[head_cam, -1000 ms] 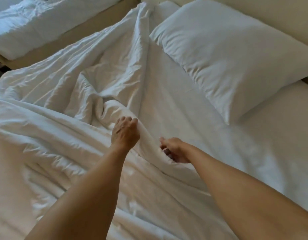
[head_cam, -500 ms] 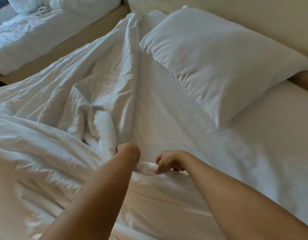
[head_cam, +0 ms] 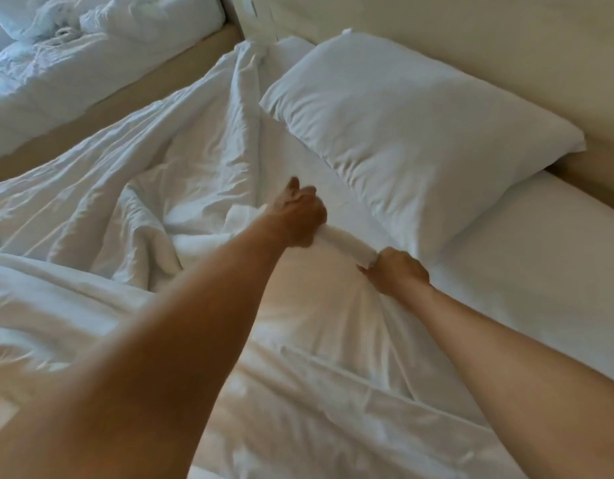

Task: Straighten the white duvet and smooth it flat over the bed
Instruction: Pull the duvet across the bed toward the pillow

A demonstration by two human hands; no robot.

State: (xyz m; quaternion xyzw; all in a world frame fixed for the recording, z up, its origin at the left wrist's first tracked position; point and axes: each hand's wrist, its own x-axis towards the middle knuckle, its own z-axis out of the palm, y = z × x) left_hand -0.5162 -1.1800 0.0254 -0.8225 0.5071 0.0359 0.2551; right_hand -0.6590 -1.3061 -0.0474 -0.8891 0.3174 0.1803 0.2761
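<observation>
Your left hand [head_cam: 296, 216] is clenched around the top edge of the rumpled white fabric duvet [head_cam: 91, 209]. Your right hand [head_cam: 397, 271] grasps that same edge, and a bunched strip of it stretches between the two. The duvet lies in folds to the left of your left hand and under both forearms. A plump white rectangular pillow [head_cam: 419, 133] sits just beyond your right hand. To that hand's right, the smooth white bed sheet [head_cam: 540, 254] lies uncovered. Far beyond your left hand is a second bed with crumpled white bedding [head_cam: 73, 74].
</observation>
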